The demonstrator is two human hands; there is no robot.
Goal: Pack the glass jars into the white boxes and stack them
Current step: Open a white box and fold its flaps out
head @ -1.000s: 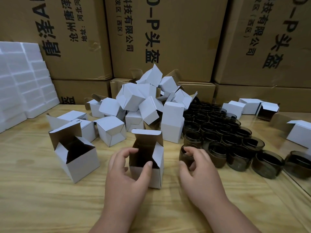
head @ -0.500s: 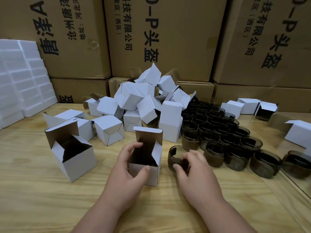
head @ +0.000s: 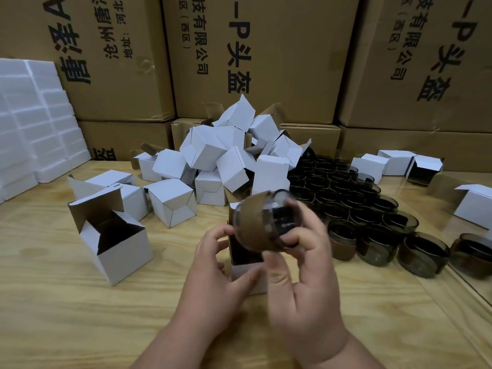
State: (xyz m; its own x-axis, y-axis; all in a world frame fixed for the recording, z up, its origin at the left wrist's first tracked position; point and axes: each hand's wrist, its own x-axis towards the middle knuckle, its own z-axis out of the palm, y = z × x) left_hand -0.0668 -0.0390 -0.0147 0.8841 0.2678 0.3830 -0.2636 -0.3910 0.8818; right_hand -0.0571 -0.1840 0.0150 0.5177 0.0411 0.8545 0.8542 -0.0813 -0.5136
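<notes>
My right hand grips a dark glass jar, tilted on its side in the air just above an open white box. My left hand holds that box by its left and front walls on the wooden table. The jar hides the box's raised lid. Several more dark jars stand in rows to the right. A heap of white boxes lies behind.
A second open white box stands to the left. White foam blocks are stacked at the far left. Large brown cartons form a wall behind. More white boxes sit at the right, near a glass sheet's edge.
My right hand has lifted the jar off the table and brought it leftward, tipped, over the open box. My left hand has kept its hold on the box.
</notes>
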